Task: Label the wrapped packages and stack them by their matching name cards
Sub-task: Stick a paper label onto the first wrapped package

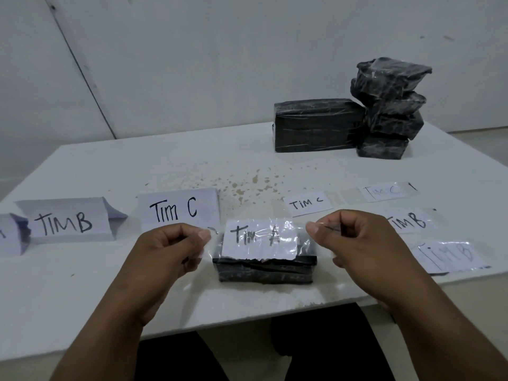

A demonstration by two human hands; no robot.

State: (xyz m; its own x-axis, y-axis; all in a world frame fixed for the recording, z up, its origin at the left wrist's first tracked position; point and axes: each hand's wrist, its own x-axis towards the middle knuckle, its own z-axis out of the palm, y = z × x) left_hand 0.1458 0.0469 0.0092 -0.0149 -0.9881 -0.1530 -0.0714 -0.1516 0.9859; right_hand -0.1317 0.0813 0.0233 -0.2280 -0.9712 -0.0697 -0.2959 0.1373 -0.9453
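Note:
A small black wrapped package (265, 272) lies on the white table (96, 292) near its front edge. Just above it hangs a paper label reading "Tim A" (259, 239), stuck to a strip of clear tape. My left hand (170, 253) pinches the tape's left end and my right hand (354, 240) pinches its right end. Folded name cards "TIM B" (66, 222) and "TIM C" (178, 210) stand at the left. A third card (8, 235) at the far left is cut off by the frame edge.
Taped labels lie flat at the right: "Tim C" (307, 204), a faint "Tim C" (383, 191), "TIM B" (408, 220) and another "TIM B" (446, 255). A large black package (316, 125) and a leaning stack of several smaller ones (390, 108) stand at the back right.

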